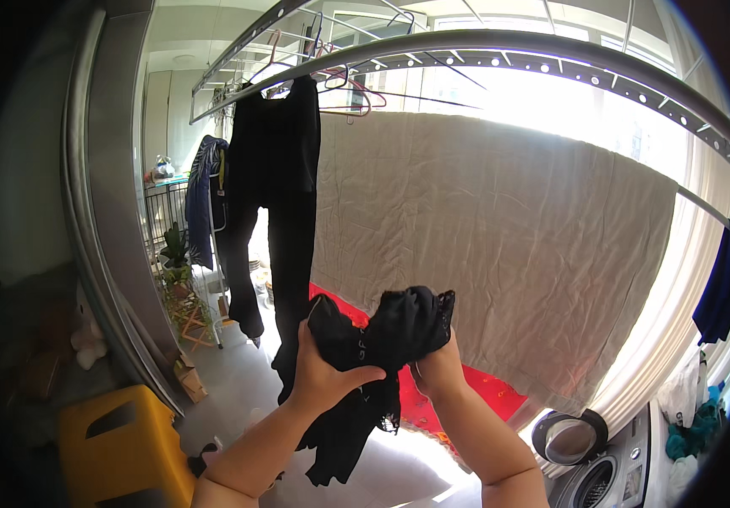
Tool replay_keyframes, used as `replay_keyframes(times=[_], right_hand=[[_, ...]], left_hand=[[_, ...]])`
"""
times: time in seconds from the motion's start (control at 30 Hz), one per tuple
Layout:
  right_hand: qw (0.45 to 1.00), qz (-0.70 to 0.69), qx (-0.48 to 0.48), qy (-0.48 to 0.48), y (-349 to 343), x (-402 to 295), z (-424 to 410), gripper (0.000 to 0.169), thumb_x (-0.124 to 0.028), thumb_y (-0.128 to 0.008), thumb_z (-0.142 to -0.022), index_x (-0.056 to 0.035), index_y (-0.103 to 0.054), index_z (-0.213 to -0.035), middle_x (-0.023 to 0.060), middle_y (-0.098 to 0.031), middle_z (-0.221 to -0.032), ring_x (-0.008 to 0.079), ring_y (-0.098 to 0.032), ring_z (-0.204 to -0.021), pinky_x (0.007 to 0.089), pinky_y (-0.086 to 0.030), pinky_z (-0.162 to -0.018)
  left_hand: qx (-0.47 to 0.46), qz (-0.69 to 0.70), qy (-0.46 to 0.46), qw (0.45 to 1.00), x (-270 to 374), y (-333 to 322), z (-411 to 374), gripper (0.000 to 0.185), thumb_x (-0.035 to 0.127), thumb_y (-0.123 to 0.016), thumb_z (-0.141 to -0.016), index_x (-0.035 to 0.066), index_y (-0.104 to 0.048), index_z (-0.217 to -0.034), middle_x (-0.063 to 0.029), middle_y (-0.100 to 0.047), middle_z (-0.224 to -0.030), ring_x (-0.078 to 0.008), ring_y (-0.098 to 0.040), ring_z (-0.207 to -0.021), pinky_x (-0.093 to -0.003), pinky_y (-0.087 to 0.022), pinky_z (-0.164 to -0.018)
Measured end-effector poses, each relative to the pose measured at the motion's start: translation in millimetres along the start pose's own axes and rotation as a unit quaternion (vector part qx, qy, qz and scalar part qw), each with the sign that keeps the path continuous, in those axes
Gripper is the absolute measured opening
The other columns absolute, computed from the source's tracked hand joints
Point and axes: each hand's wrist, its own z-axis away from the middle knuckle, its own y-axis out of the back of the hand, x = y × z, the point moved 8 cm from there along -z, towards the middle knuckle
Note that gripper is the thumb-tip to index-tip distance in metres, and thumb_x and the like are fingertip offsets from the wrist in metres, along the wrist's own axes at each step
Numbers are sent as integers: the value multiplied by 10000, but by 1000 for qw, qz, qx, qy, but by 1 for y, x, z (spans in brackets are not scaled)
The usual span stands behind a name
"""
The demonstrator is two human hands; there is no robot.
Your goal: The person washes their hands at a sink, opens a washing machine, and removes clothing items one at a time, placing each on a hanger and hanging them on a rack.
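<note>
A black garment with lace edging [396, 330] is bunched up between my two hands, its lower part hanging down. My left hand [327, 374] grips its left side, the thumb laid across the front. On the other side, my right hand [436, 365] holds the cloth below a lace edge, with the fingers partly hidden by fabric. Pale lettering shows on the front of the garment. Just beyond my left hand, black trousers [276, 165] hang from the metal drying rack [466, 41].
Several hangers [355, 95] hang from the rack. A large beige sheet [485, 241] covers a red patterned cloth [425, 406] ahead. At lower right stands a front-loading washing machine [612, 476] with its door [569, 438] open. A yellow plastic stool [117, 451] is at lower left, near potted plants [176, 273].
</note>
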Motion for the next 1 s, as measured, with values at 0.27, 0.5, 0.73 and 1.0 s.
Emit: replay_keyframes(times=[0.27,0.5,0.73,1.0], right_hand=[[924,-15,-185,334,-82,-185,-21,229,-210,-528,-892,-133,-533,-1107,26,-598,-1039,161,-602,-901,296,-513,-714],[683,335,-214,613,-178,-336,0,270,-115,-495,-810,-26,-532,-1062,70,-568,-991,154,-540,-911,279,-432,-789],[300,898,253,201,-135,-400,-87,358,-302,-581,-831,4,-619,-1014,186,-635,-971,284,-613,-927,381,-497,-781],[274,874,304,263,-128,-400,-60,677,-604,-568,-769,-17,-608,-1102,197,-615,-1079,311,-584,-1033,377,-423,-924]], left_hand=[[134,-179,-164,961,39,-17,-65,1210,405,-865,-516,-88,-148,-1357,-224,-372,-1025,-335,-426,-931,-402,-385,-857],[212,36,-268,939,104,-31,-184,940,322,-779,-659,-55,-242,-1332,-204,-410,-1081,-324,-444,-1001,-406,-390,-888],[-89,451,34,887,128,-71,-272,463,194,-758,-728,6,-472,-1040,-91,-544,-845,-182,-605,-704,-304,-530,-591],[-300,645,150,687,109,-101,-253,170,212,-599,-865,61,-523,-884,-74,-563,-747,-162,-578,-591,-292,-504,-521]])
